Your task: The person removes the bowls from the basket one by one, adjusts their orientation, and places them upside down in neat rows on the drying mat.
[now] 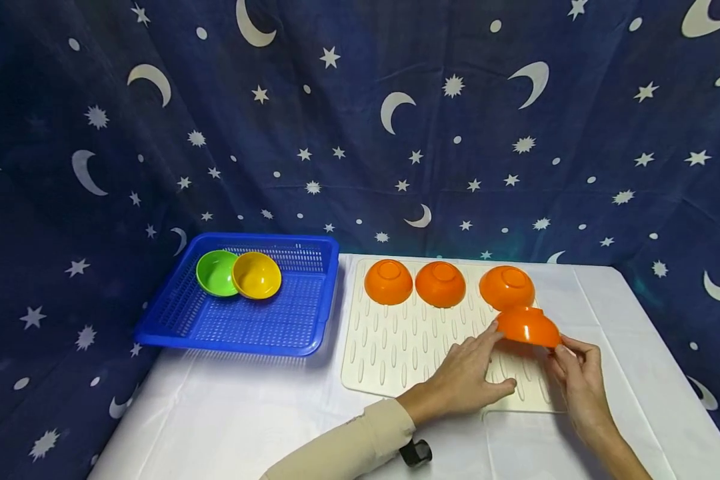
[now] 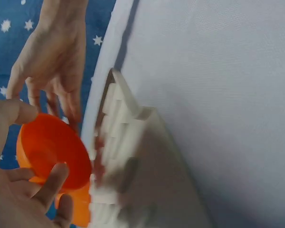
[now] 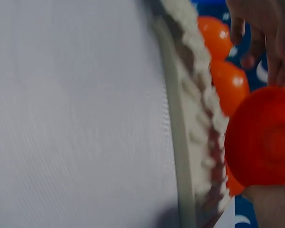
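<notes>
An upturned orange bowl (image 1: 527, 327) is raised above the front right of the cream ridged mat (image 1: 390, 360), its inside showing in the left wrist view. My right hand (image 1: 582, 387) pinches its rim on the right side. At its left edge, my left hand (image 1: 465, 377) touches the bowl with extended fingertips, the thumb spread away from it. Three more orange bowls stand upside down along the mat's back: one bowl (image 1: 389, 283) at the left, one (image 1: 441, 285) beside it, and one (image 1: 507, 287) partly hidden behind the raised bowl.
A blue perforated basket (image 1: 258, 337) stands left of the mat. Inside it, a green bowl (image 1: 216, 273) and a yellow bowl (image 1: 257, 275) lean together at the back left. White cloth (image 1: 246, 413) covers the table, and a dark starry curtain (image 1: 360, 120) hangs behind.
</notes>
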{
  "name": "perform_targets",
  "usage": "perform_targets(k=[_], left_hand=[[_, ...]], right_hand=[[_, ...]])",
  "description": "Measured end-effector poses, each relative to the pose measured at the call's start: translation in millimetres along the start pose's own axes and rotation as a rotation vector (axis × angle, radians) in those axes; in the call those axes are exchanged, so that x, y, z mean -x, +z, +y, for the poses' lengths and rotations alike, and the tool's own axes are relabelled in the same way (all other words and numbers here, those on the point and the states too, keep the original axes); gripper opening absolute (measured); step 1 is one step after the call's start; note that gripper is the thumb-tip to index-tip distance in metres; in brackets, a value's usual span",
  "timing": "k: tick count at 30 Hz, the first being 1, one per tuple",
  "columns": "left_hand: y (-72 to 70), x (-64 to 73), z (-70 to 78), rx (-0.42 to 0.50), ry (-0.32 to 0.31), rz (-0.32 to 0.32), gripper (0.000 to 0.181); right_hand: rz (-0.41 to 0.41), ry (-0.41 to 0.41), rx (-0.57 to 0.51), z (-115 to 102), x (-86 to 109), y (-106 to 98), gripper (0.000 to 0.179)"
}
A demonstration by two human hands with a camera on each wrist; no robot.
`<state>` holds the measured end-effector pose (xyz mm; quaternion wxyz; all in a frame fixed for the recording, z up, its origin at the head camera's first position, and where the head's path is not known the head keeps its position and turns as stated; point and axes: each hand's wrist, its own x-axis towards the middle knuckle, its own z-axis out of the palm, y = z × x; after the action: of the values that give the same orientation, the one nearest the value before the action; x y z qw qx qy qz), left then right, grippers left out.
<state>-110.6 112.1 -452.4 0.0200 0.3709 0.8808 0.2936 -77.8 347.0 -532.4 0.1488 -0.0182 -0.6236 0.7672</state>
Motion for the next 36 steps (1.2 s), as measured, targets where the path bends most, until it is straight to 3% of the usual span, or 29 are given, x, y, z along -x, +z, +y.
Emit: perform_targets(k=[2,7,11,16,25,27,32,36], left_hand=[[5.8,0.2,-2.9,0.018,-0.016,-0.035,0.073],[17.6,4.5,-5.9,-0.021,-0.029,-0.065,0.071],[22.5,9.2,-2.8,-0.042,-0.023,-0.105,0.059],[27.0,13.1,-0.1,-0.047,-0.033,-0.191,0.045],[30.7,10.5,3.3,-0.077,-0.056,-0.218,0.032],[29.5,9.3,5.0,-0.046,-0.054,-0.248,0.031],[24.7,5.3,7.2,0.138,-0.089,-0.366,0.032],[22.7,1.7,7.8,0.270,-0.119,-0.376,0.030]], right_hand=[[-0.002,-0.032,0.038,2,-3.4,-3,0.038],[-0.056,-0.052,0.343,-17,4.2,3,0.035],[-0.088,0.054,0.579,-40,18.4,16,0.037],[-0.153,0.184,0.744,-52,31.4,25,0.062],[-0.136,0.146,0.911,-50,39.2,24,0.066],[-0.144,0.129,0.946,-50,39.5,23,0.067],[-0.150,0.091,1.031,-51,40.4,22,0.068],[-0.153,0.089,1.052,-52,41.3,22,0.070]])
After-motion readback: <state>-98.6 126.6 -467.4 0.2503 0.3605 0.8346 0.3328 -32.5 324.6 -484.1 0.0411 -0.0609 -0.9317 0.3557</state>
